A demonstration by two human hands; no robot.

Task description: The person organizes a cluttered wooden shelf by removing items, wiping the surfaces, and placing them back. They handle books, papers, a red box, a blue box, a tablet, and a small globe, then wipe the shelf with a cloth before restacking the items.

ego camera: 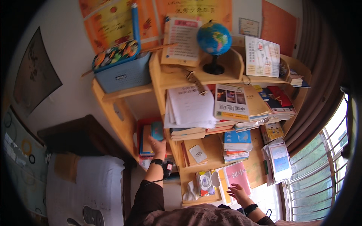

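Observation:
My left hand (157, 147) reaches into the low left compartment of the wooden shelf. Its fingers are at the lower end of a small teal box (157, 130), which lies on a stack of books (146, 141) inside a red container (139, 127). Whether the fingers grip the box cannot be told. Over the desk, my right hand (240, 194) has its fingers apart and holds nothing. It is nearest to a pink book (237, 175). Left of that book are a pack of wipes (204, 183) with its lid raised and a crumpled white tissue (191, 192).
A globe (214, 39) and a blue basket (123, 75) stand on the upper shelves. Loose papers (189, 108) and a magazine (231, 101) overhang the middle shelf. Several books (237, 144) are stacked on the desk. A bed (84, 180) lies left, a barred window (311, 175) right.

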